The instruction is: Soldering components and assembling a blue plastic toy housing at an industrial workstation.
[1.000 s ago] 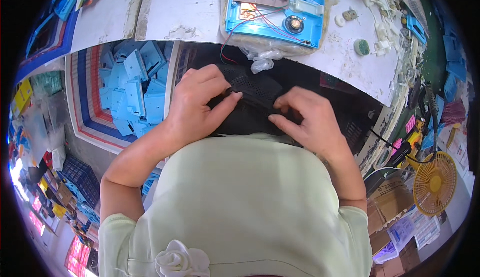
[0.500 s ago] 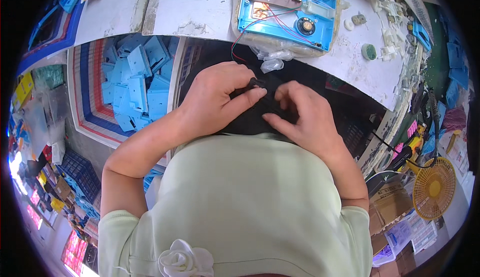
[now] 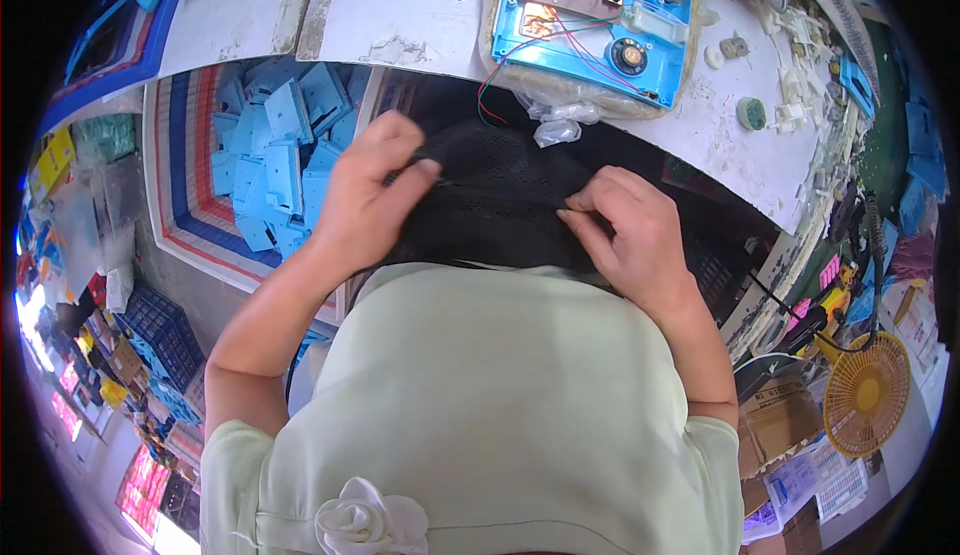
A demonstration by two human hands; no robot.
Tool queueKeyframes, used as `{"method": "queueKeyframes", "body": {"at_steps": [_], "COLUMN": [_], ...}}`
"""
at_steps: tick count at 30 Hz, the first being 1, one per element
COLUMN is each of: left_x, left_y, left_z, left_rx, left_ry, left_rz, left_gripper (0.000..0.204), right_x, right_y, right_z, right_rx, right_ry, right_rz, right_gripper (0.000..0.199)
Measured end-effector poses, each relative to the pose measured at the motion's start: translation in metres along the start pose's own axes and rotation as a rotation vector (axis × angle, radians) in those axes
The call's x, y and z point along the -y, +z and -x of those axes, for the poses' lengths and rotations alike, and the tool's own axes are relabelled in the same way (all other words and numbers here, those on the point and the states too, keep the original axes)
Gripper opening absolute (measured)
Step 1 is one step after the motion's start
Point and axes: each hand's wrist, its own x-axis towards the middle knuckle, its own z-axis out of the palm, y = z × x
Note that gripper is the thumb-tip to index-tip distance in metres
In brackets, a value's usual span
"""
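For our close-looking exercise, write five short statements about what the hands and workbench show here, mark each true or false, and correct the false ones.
1. Both hands touch the black mesh cloth. True.
2. The left hand holds a screwdriver. False: it pinches the cloth only.
3. A blue tray with wires sits on the bench beyond the hands. True.
4. The right hand rests on the yellow fan. False: the fan stands apart, low on the right.
5. The bin on the left holds red parts. False: the parts are blue.
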Motion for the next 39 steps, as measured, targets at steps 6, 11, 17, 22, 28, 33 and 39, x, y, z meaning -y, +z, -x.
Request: {"method": "queueKeyframes", "body": {"at_steps": [6,11,17,22,28,33,39], "left_x": [0.06,0.07,0.046,0.006,-0.034,-0.046,-0.048], "left_y": [-0.03,-0.038,-0.044,-0.041,-0.028,-0.013,-0.014], "left_z": [0.082,0.099,0.037,-0.024,-0.101,-0.148,-0.162], "left_rx": [-0.005,0.027,-0.039,-0.09,-0.118,-0.152,-0.103], "left_ry": [-0.41,-0.563,-0.376,0.185,0.469,0.542,0.47], "left_rz": [0.156,0.302,0.19,-0.157,-0.176,-0.194,-0.202], "left_gripper": [0.015,0.017,0.013,0.017,0.02,0.016,0.014], "right_x": [0.0,0.004,-0.001,0.001,-0.003,-0.023,-0.032], "right_y": [-0.004,-0.012,-0.018,-0.039,-0.086,-0.1,-0.102], "right_z": [0.002,0.003,0.001,-0.003,-0.04,-0.087,-0.095], "right_rx": [-0.019,0.07,0.26,0.277,-0.206,-0.412,-0.311], "right_ry": [-0.034,-0.119,-0.125,0.049,0.024,0.005,-0.001], "right_rz": [0.018,-0.049,-0.283,-0.329,0.059,0.24,0.221], "right_gripper": [0.016,0.016,0.017,0.017,0.013,0.013,0.015]}}
